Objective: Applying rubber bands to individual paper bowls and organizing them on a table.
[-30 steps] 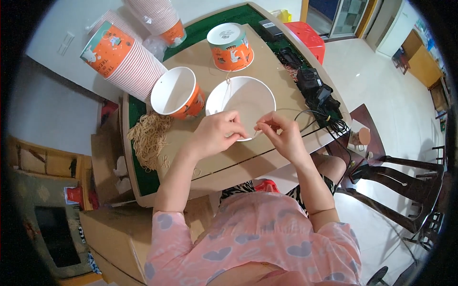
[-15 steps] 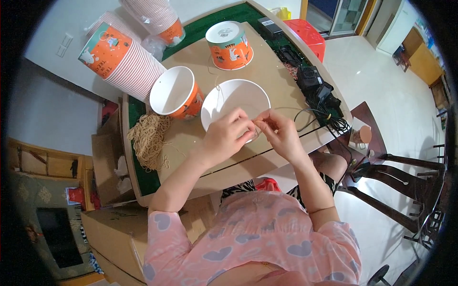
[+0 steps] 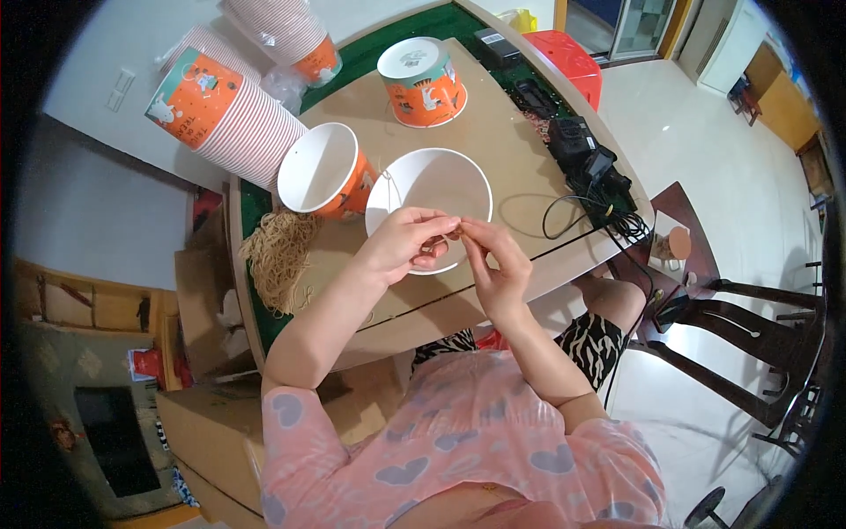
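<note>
My left hand (image 3: pixel 401 245) and my right hand (image 3: pixel 498 264) meet fingertip to fingertip over the near rim of a white-lined paper bucket (image 3: pixel 445 181). Both pinch a thin beige string, mostly hidden by the fingers. A piece of string (image 3: pixel 389 187) also hangs at the bucket's far left rim. Beside it, an orange paper bucket (image 3: pixel 322 167) leans with its white inside showing. Farther back, another orange bucket (image 3: pixel 425 93) stands upside down. A tangled heap of beige string (image 3: pixel 280 256) lies at the table's left edge.
Tall nested stacks of orange buckets (image 3: pixel 225 106) rise at the back left. Along the right edge of the table (image 3: pixel 520 159) lie black adapters (image 3: pixel 573 141) and coiled cables (image 3: pixel 621 220). A red stool (image 3: pixel 568 62) stands behind, a dark wooden chair (image 3: pixel 731 335) at right.
Both hands have shifted slightly left, with fingertips now pressed together above the rim. The bucket under them has moved a little left too.
</note>
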Available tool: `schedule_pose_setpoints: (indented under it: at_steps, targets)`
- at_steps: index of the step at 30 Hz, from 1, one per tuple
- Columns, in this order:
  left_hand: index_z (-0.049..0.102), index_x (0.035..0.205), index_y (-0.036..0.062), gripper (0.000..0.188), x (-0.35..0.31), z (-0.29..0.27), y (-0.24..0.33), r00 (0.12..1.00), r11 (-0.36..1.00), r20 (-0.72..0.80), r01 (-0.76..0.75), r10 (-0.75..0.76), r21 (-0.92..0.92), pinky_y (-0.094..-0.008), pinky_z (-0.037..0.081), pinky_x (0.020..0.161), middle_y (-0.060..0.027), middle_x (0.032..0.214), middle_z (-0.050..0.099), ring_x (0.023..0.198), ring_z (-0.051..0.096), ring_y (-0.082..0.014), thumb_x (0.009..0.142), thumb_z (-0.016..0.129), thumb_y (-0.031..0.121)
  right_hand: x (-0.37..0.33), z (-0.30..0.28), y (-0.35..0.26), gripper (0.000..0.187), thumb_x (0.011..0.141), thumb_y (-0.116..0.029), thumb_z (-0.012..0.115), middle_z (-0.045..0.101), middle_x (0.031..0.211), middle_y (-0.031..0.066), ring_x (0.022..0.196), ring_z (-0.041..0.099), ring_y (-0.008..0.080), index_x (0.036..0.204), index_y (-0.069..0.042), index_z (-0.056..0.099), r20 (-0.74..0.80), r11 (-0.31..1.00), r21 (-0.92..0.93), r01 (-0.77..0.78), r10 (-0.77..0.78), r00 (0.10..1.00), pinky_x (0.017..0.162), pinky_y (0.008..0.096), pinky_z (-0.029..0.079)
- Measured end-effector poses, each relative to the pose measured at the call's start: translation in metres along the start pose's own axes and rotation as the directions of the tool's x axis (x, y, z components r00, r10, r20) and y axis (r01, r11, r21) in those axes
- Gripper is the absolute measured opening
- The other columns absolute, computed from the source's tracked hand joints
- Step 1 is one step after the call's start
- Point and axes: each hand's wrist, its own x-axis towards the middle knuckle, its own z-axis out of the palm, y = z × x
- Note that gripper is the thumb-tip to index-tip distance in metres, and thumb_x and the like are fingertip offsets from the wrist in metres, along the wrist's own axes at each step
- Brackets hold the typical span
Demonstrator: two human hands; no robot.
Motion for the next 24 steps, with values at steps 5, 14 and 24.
schedule_pose_setpoints:
  at_steps: [5, 14, 24]
  targets:
    - [0.065, 0.095, 0.0001, 0.016, -0.002, -0.002, -0.001, 0.999, 0.997, -0.007, -0.045, 0.046, 0.068, -0.0174, 0.031, 0.043, 0.0016, 0.074, 0.055, 0.058, 0.048, -0.0036, 0.092, 0.062, 0.015, -0.003, -0.004, 0.002, 0.027, 0.083, 0.007, 0.065, 0.068, 0.103, 0.0122, 0.080, 0.066, 0.0188, 0.108, -0.003, 0.067, 0.047, 0.997, -0.067, 0.029, -0.026, 0.999, 0.065, 0.0271, 0.053]
    - [0.068, 0.095, 0.0032, 0.012, -0.008, 0.003, -0.015, 0.926, 0.820, -0.121, -0.250, 0.359, 0.515, -0.0184, 0.040, 0.055, 0.0022, 0.077, 0.063, 0.064, 0.052, -0.0032, 0.086, 0.068, 0.011, 0.002, -0.010, -0.007, 0.021, 0.087, 0.000, 0.063, 0.068, 0.098, 0.0077, 0.070, 0.057, 0.0089, 0.108, -0.001, 0.067, 0.135, 0.956, 0.079, -0.284, 0.272, 0.953, 0.062, 0.0214, 0.047]
    - [0.066, 0.090, 0.0043, 0.010, -0.019, 0.014, -0.026, 0.711, 0.486, -0.068, -0.404, 0.700, 0.775, -0.0226, 0.045, 0.056, -0.0021, 0.088, 0.067, 0.069, 0.058, -0.0085, 0.081, 0.070, 0.004, 0.007, -0.009, -0.003, 0.006, 0.085, -0.003, 0.066, 0.069, 0.094, 0.0026, 0.061, 0.046, 0.0042, 0.091, -0.001, 0.065, 0.141, 0.954, 0.087, -0.286, 0.272, 0.952, 0.058, 0.0184, 0.041]
